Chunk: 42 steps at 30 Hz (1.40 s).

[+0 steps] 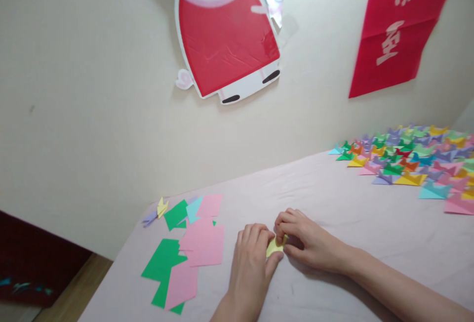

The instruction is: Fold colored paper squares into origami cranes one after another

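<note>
Pale yellow paper piece [273,249], small, slanted, right end reaching upward, partly covered; between left fingers [274,262] and right fingers [283,228], exact folds unclear.
</note>
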Motion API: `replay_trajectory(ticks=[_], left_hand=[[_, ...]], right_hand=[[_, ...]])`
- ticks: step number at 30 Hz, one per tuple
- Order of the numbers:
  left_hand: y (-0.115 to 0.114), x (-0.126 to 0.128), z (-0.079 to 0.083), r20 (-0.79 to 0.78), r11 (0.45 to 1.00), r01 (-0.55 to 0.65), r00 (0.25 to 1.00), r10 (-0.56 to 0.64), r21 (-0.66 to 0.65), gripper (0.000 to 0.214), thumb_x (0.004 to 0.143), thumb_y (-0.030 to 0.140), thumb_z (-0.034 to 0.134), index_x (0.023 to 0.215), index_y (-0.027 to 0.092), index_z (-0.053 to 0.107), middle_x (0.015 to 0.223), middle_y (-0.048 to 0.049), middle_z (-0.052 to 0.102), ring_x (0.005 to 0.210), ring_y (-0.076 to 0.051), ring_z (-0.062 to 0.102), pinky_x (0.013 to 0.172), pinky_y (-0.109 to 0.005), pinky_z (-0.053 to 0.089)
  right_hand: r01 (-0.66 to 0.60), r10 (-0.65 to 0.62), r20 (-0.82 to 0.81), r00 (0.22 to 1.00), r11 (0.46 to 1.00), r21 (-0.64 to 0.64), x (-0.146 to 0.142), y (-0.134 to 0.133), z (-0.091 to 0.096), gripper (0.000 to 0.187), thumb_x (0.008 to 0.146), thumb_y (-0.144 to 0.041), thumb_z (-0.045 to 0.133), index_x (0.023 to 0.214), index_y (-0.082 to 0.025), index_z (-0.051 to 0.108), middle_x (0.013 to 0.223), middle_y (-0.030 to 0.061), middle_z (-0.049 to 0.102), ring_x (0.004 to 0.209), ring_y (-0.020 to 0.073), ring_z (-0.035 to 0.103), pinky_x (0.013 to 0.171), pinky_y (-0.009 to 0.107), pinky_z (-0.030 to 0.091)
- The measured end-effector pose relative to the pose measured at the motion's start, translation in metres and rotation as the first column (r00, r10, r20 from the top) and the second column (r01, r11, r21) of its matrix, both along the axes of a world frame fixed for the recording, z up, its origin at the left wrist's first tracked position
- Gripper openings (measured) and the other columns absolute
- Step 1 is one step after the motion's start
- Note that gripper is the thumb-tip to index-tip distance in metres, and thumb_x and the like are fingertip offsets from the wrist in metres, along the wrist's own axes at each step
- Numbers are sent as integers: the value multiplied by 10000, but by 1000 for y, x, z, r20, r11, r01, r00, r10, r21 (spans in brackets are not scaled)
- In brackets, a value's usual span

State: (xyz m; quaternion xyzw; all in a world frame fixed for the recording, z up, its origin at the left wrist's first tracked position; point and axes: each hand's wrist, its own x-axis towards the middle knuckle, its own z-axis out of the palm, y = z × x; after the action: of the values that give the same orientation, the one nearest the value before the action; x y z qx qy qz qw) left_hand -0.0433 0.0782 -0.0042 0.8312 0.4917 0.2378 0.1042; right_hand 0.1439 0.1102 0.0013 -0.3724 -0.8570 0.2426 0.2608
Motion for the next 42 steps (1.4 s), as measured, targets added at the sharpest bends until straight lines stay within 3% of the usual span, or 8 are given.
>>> replay_trajectory(ticks=[6,12,19,27,31,36,42], left_hand=[[-1,-1,0,4,1000,7,1000,-7,4,241,819,211,751,1000,223,592,975,-8,606,918,-220,526,801,-352,400],[-1,1,-3,-30,1000,6,1000,-5,26,141,870,209,693,975,219,599,935,-8,621,885,-219,538,762,-345,396],[3,-1,-6,-16,999,27,1000,-26,18,72,908,196,645,961,209,598,934,-25,630,873,-229,533,746,-346,368],[1,0,-5,63,999,15,998,-13,-38,141,870,157,693,956,207,592,923,-13,614,883,-231,513,758,-345,337],[2,-1,-8,141,997,-27,989,36,-67,114,891,115,655,868,197,578,877,0,611,854,-209,514,747,-327,340],[3,-3,-9,156,997,-49,986,57,-57,125,899,113,643,842,192,566,860,5,597,837,-197,506,734,-318,337],[3,-2,-8,152,998,-54,987,59,-37,129,904,191,664,811,200,574,843,6,602,827,-201,505,731,-328,328]], right_hand=[[-37,36,-31,999,999,-28,2,2,4,216,732,-16,575,807,-214,619,890,8,623,926,190,539,891,340,410],[-73,68,-62,996,994,-83,6,3,6,210,761,-21,605,838,-216,613,878,-1,631,925,185,537,898,334,411],[-124,114,-99,988,987,-97,6,10,-3,72,860,-159,631,805,-203,615,858,18,623,895,195,542,877,354,399],[-79,71,-104,992,994,-74,3,10,-10,102,893,-173,578,796,-197,599,800,22,622,828,192,532,800,334,405],[-18,9,-94,996,995,-96,2,7,-8,54,864,-197,639,877,-197,586,853,29,621,821,189,530,748,309,412],[-19,19,-8,1000,1000,12,2,8,-9,96,855,-201,668,806,-199,585,849,29,619,838,200,506,759,323,390],[-48,50,-87,995,998,27,3,11,-15,159,919,-269,618,782,-190,605,791,21,606,804,187,505,739,312,387]])
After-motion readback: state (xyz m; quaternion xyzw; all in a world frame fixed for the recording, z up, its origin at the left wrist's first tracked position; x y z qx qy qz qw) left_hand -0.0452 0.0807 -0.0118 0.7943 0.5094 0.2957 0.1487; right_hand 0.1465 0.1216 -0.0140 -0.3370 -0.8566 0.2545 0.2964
